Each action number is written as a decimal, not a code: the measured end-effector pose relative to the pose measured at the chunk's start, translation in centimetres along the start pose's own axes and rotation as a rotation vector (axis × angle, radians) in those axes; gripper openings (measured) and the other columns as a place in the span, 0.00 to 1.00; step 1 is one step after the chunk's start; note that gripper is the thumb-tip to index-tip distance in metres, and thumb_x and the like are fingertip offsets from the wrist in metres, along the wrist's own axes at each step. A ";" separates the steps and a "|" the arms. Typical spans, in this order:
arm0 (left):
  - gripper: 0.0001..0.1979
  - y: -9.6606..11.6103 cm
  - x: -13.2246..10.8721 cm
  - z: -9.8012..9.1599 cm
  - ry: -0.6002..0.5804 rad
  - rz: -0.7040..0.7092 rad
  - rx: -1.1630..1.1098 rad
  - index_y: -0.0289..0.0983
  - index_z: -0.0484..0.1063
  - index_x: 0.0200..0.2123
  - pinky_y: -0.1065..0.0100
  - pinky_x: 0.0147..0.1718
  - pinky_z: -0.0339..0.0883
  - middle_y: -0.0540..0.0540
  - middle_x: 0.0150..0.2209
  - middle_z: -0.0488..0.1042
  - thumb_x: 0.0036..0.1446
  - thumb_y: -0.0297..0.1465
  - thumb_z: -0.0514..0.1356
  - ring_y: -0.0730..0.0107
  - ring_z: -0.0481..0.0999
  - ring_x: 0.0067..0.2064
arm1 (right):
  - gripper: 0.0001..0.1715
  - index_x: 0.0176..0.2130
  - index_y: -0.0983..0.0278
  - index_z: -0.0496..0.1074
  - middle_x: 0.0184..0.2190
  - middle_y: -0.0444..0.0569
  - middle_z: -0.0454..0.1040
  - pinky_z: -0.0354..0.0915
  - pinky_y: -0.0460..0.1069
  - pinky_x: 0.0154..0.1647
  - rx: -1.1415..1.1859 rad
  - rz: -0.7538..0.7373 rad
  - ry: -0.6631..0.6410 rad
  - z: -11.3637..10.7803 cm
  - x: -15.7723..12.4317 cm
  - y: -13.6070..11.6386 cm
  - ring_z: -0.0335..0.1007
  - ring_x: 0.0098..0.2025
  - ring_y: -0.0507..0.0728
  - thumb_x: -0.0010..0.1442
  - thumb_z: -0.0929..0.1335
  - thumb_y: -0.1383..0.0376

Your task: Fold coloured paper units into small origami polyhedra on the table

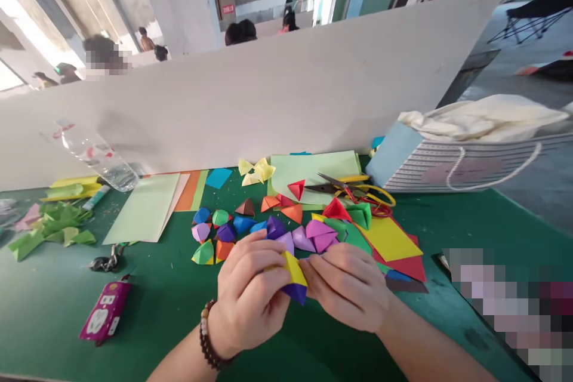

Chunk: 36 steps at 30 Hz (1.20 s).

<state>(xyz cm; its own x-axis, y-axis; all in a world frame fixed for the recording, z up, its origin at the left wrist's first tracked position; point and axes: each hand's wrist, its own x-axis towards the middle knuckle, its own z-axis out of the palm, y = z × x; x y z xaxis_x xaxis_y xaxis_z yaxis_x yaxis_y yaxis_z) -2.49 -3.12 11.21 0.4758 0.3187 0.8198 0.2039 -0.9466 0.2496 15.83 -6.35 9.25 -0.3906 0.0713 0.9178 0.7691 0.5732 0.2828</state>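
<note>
A folded paper piece [295, 274], yellow above and dark purple below, is between my two hands over the green table. My left hand [253, 289], with a beaded bracelet at the wrist, has its fingers wrapped round the piece from the left. The fingers of my right hand [347, 283] are pinched at the right edge of the same piece. Just beyond my hands lie several small folded paper shapes, among them a purple one [277, 227], a magenta one [320, 234], an orange one [224, 250] and a red one [336, 209].
Scissors [340, 188] rest on pale green sheets [313, 166] at the back. Yellow paper [394, 239] lies at right, near a striped bag [483, 161]. At left are a plastic bottle [96, 155], green scraps [58, 224] and a magenta packet [106, 310]. A white partition [250, 101] stands behind.
</note>
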 end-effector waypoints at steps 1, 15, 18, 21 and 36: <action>0.14 -0.1 0.8 -0.2 -0.018 -0.016 0.001 0.40 0.68 0.39 0.58 0.47 0.74 0.46 0.36 0.76 0.51 0.18 0.58 0.65 0.78 0.43 | 0.08 0.27 0.64 0.72 0.24 0.48 0.75 0.64 0.48 0.21 0.008 0.024 0.013 0.5 0.2 0.3 0.67 0.27 0.52 0.54 0.71 0.75; 0.04 -2.3 3.6 -0.4 -0.287 -0.589 0.194 0.41 0.72 0.35 0.71 0.32 0.69 0.54 0.32 0.79 0.58 0.27 0.59 0.72 0.78 0.33 | 0.17 0.24 0.62 0.53 0.20 0.40 0.57 0.49 0.45 0.23 0.577 0.675 -0.482 3.7 0.7 2.5 0.52 0.23 0.49 0.62 0.62 0.68; 0.03 -2.9 3.7 -0.2 -0.332 -0.667 0.150 0.41 0.73 0.35 0.71 0.31 0.68 0.53 0.32 0.79 0.57 0.29 0.59 0.71 0.78 0.32 | 0.19 0.23 0.62 0.49 0.20 0.39 0.54 0.47 0.44 0.23 0.672 0.745 -0.597 4.0 0.3 2.9 0.50 0.23 0.49 0.63 0.61 0.67; 0.03 -3.3 3.8 -0.1 -0.361 -0.727 0.106 0.41 0.73 0.34 0.71 0.30 0.68 0.53 0.31 0.79 0.56 0.29 0.59 0.71 0.78 0.32 | 0.18 0.23 0.62 0.50 0.20 0.40 0.55 0.46 0.45 0.24 0.697 0.755 -0.589 4.2 0.3 2.9 0.50 0.23 0.49 0.63 0.60 0.67; 0.01 -4.3 4.1 0.0 -0.380 -0.823 -0.034 0.40 0.72 0.31 0.73 0.31 0.66 0.53 0.29 0.76 0.55 0.30 0.61 0.74 0.73 0.32 | 0.20 0.26 0.61 0.55 0.24 0.42 0.61 0.55 0.47 0.29 0.921 0.939 -0.697 3.3 0.2 3.8 0.57 0.27 0.51 0.70 0.53 0.61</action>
<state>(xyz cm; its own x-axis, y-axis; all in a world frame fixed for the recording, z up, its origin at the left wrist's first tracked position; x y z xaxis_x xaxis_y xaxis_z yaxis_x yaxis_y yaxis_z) -1.37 2.23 13.48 0.4422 0.8839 0.1520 0.5819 -0.4117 0.7014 17.01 -1.44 9.62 -0.3078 0.9122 0.2706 0.3926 0.3808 -0.8372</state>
